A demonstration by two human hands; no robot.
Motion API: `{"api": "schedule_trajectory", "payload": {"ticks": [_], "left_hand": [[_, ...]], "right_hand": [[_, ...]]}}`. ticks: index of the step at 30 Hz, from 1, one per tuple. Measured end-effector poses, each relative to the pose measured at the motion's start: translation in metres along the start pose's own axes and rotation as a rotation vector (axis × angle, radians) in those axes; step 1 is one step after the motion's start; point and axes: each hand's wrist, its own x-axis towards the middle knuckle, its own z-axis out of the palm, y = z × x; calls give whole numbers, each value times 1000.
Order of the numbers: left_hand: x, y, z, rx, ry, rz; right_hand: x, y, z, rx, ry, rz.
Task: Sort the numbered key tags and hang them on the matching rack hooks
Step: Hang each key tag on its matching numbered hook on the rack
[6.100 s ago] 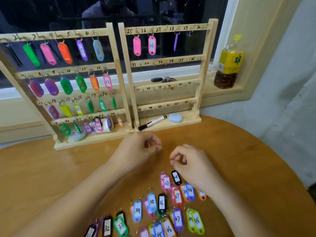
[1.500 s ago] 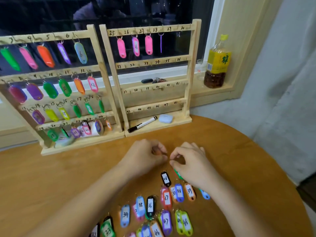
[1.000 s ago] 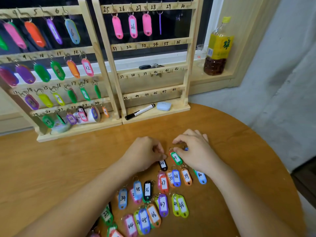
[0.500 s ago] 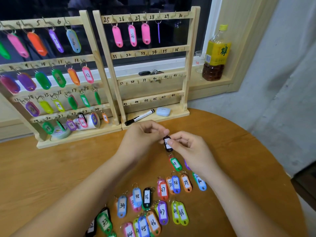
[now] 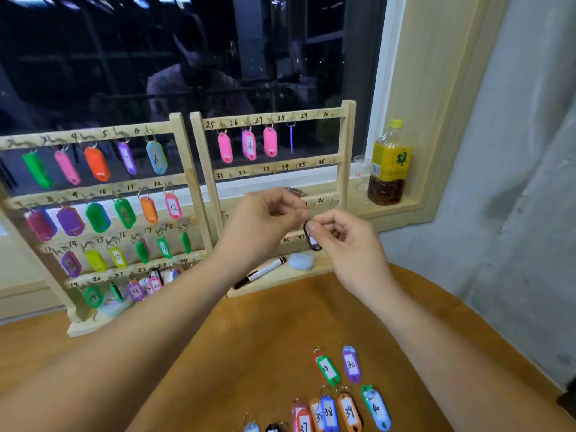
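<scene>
The black tag (image 5: 312, 241) I hold carries a white label. Three pink tags (image 5: 270, 141) hang on the pale wooden rack (image 5: 346, 145). On the orange-brown table (image 5: 274, 332) lie a green tag (image 5: 328, 370) and a purple tag (image 5: 351, 364), both white-labelled with black numerals.

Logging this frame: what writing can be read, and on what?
"25 26 27 28 29 30": right rack, top rail.
"31 32 33 34 35 36": second rail.
"26": hanging pink tag.
"12": pink tag, left rack.
"29": green tag on table.
"30": purple tag.
"38": blue tag.
"39": orange tag.
Unreadable: held black tag.
</scene>
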Motion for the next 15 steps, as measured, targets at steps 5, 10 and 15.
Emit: {"api": "schedule_trajectory", "payload": {"ticks": [5, 10, 15], "left_hand": [[56, 36, -24, 266, 159, 136], [107, 55, -46, 676, 403, 339], [134, 58, -41, 1095, 324, 263]], "right_hand": [[63, -24, -10, -65, 113, -72], [101, -39, -20, -180, 193, -157], [120, -47, -25, -218, 257, -167]]}}
